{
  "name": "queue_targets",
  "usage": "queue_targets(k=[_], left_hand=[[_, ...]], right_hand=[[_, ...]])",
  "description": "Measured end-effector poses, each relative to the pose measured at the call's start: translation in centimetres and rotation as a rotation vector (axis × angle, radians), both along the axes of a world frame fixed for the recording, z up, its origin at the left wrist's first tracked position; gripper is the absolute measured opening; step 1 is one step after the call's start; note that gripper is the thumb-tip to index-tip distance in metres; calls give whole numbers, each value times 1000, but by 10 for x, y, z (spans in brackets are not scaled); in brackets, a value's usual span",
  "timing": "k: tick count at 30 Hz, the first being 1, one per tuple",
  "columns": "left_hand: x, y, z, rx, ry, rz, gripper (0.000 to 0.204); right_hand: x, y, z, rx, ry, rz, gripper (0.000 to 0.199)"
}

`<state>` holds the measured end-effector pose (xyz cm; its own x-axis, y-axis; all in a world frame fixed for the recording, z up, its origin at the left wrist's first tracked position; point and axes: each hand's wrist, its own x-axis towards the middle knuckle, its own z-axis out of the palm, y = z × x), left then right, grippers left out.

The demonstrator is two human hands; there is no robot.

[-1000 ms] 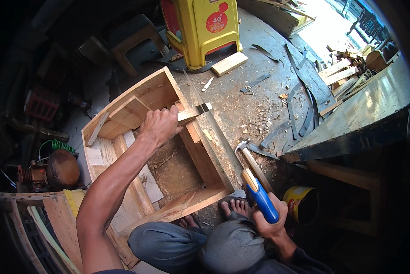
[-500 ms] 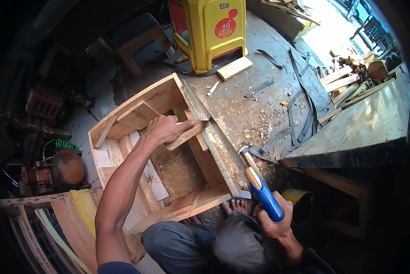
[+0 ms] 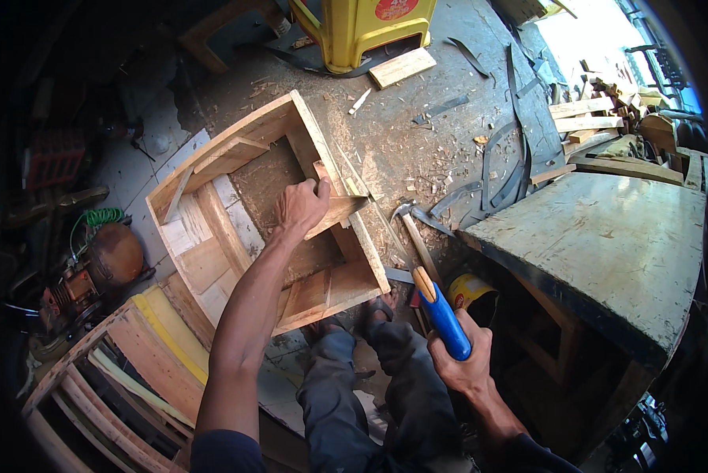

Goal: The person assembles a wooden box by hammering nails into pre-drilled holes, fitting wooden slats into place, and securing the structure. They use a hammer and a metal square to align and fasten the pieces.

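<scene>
My left hand [image 3: 300,208] is closed around a short piece of wood [image 3: 339,214], pressing it over the right-hand side of an open wooden frame [image 3: 300,317]. One end of the piece sticks out past that side. In my right hand [image 3: 466,355] is a handsaw [image 3: 450,325] with a blue and wood-coloured handle. Its thin blade, seen almost edge-on, runs up and away along the frame's outer side, by the protruding end of the wood. Whether the teeth touch the wood, I cannot tell. A hammer [image 3: 422,241] lies beyond the saw handle.
A yellow plastic stool [image 3: 352,39] stands at the far side, a wooden block [image 3: 403,68] before it. Shavings and dark strips litter the floor. To the right are a worn table [image 3: 590,244] and piled offcuts. A compressor [image 3: 115,254] and slatted wooden furniture [image 3: 153,355] are at left.
The view has shifted, showing more of my legs. My left hand, still on the wood piece, has moved nearer along the frame's side. The saw blade now looks thinner.
</scene>
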<state>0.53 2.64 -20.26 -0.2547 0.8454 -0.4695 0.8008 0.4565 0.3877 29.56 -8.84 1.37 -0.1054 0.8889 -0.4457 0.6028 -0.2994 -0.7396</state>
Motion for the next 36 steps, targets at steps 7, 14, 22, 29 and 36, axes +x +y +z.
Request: queue_targets(k=[7,14,22,29,36], left_hand=[[7,-37,79,521,-812,453,29],[24,-55,171,719,-742,209,26],[22,-54,190,729,-706,181,26],[42,-38,303,871,-811,-88,30],[48,-55,361,1048,-941,-67,26]], right_hand=[[-3,20,12,-38,-16,49,20],[-5,29,20,-105,-25,77,19],[-9,34,30,-142,-53,112,19],[-8,34,31,-177,-86,103,19],[-17,32,27,-171,-82,103,19]])
